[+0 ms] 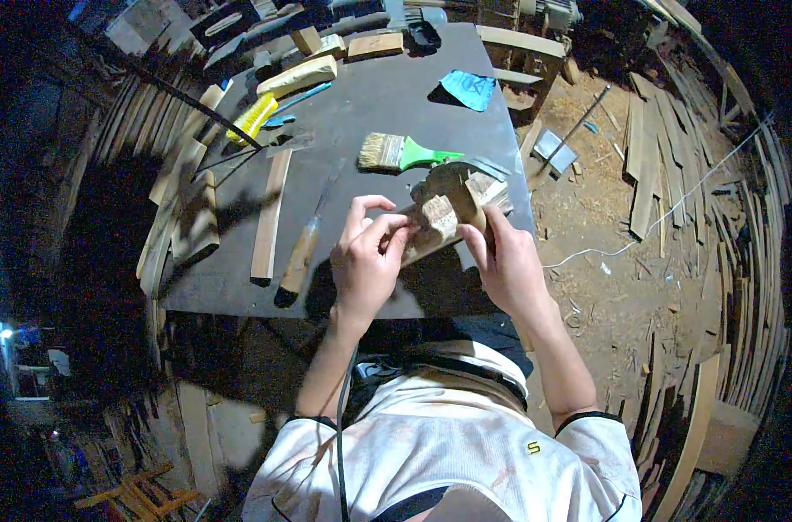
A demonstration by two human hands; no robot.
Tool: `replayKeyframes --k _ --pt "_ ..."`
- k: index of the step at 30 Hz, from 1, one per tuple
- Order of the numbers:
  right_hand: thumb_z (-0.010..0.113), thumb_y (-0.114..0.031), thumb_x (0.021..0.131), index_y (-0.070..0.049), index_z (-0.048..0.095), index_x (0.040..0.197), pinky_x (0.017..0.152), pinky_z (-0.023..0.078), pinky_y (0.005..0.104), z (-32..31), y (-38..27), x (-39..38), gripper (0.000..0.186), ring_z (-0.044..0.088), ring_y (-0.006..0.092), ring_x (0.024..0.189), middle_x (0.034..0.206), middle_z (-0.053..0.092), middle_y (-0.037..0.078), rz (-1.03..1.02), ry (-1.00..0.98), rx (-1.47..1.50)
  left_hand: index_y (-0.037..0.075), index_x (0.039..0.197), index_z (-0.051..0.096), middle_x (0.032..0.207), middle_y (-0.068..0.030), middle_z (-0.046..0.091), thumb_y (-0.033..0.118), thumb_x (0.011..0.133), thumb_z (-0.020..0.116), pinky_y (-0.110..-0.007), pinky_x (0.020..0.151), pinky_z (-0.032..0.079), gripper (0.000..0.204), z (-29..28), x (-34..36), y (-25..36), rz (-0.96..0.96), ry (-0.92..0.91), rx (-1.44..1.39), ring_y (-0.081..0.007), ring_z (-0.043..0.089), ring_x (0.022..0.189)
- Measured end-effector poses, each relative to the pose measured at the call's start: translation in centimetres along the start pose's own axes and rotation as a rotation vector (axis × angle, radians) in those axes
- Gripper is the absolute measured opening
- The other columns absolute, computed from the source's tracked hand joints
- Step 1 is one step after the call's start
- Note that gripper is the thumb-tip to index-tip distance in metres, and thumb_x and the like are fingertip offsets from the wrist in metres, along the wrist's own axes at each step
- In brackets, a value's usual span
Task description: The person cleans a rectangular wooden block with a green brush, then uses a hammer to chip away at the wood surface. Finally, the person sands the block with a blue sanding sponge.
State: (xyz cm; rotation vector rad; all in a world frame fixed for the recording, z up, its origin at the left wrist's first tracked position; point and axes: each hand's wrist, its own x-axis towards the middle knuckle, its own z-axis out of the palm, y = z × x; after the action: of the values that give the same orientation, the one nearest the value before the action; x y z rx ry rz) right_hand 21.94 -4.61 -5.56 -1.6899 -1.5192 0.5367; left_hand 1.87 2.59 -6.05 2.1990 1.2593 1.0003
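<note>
My left hand has curled fingers, thumb and index closed on the near left edge of a wooden piece with a pale, rough block on top. My right hand grips the right part of the same piece, thumb toward me. The piece is tilted over the dark tabletop, its underside hidden. Just beyond it lies a wide paintbrush with a green handle. To the left of my left hand are a long wooden-handled tool and a light wooden strip.
A yellow brush, blue cloth and wood offcuts lie toward the far side. Planks line the left edge. Right of the table are a sawdust-strewn floor, stacked boards, a white cable and a long-handled dustpan.
</note>
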Motion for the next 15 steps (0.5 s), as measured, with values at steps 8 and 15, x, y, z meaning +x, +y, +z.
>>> replayKeyframes --k 8,15 --pt "0.067 -0.025 0.104 -0.001 0.056 0.106 0.059 0.05 0.054 -0.2 -0.1 0.1 0.026 0.068 0.049 0.073 0.077 0.067 0.028 -0.002 -0.001 0.057 0.003 0.095 0.074 0.106 -0.0056 0.062 0.003 0.087 0.08 -0.032 0.061 0.052 0.01 0.6 -0.4 -0.7 0.094 0.122 -0.04 -0.0153 0.062 0.065" --pt "0.067 -0.024 0.104 -0.001 0.056 0.107 0.059 0.051 0.0542 0.1 0.2 0.2 0.026 0.068 0.0492 0.073 0.078 0.068 0.027 -0.033 0.012 0.048 0.003 0.093 0.077 0.102 -0.0049 0.06 0.003 0.086 0.082 -0.028 0.055 0.044 0.009 0.4 -0.2 -1.1 0.113 0.175 -0.133 -0.0092 0.055 0.062"
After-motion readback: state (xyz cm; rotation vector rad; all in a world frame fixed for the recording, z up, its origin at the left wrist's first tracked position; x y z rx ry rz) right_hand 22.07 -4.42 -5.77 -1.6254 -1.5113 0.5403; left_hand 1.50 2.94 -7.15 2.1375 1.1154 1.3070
